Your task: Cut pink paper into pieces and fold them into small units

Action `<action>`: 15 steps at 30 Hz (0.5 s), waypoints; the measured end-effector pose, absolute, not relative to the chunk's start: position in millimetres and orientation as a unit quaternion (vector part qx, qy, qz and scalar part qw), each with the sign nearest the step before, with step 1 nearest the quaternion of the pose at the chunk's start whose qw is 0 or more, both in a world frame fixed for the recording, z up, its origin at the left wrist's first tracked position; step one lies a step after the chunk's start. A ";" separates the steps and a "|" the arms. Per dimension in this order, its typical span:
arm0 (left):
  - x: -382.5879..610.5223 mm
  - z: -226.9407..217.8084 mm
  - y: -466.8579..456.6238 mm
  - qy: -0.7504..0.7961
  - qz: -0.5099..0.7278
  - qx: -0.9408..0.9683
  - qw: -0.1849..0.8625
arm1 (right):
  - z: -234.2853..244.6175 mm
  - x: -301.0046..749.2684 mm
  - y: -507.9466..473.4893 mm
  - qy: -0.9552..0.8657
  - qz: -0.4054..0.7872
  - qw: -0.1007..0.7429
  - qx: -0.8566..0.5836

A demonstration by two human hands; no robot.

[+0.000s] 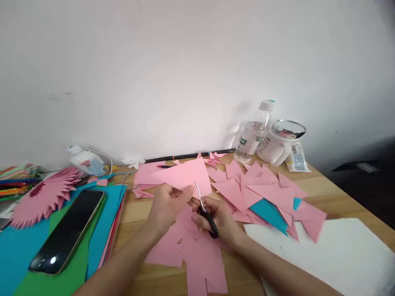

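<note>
A pink sheet of paper (185, 176) is pinched in my left hand (166, 205), thumb on top near its lower edge. My right hand (217, 220) grips black-handled scissors (211, 224), whose metal blade points up and overlaps the paper's lower right part. Whether the blades are apart is hard to tell. Under and below my hands lie overlapping pink paper pieces (200, 259). To the right of the paper spreads a heap of pink cut pieces (256, 185) with a few blue ones (268, 213) among them.
At left, a phone (68, 230) rests on green and blue sheets (105, 222), beside a folded pink paper fan (49, 195) and a white bottle (88, 161). A water bottle (251, 135) and a white mug (277, 144) stand at back right. White board (327, 250) lies front right.
</note>
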State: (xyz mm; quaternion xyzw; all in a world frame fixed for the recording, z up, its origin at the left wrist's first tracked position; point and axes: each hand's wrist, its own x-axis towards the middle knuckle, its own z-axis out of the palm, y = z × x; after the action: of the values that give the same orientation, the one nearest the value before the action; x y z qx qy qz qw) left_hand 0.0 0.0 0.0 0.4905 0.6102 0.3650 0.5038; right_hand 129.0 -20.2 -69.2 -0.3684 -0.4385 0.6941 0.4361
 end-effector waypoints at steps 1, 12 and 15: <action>-2.3 -0.6 0.2 0.612 0.366 0.495 0.496 | -69.4 128.7 -21.1 -0.440 0.692 0.437 -0.369; -5.3 -4.5 0.8 0.559 0.427 0.520 0.484 | -73.6 131.0 -24.0 -0.477 0.678 0.425 -0.364; -5.0 -8.3 -0.3 0.574 0.409 0.528 0.474 | -74.1 131.4 -23.3 -0.479 0.677 0.435 -0.352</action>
State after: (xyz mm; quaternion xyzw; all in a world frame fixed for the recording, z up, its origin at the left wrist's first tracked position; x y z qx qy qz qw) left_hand -5.0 -0.3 -8.3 0.5282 0.5740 0.4087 0.4737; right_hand 131.4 -23.3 -74.1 -0.3516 -0.4787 0.6766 0.4353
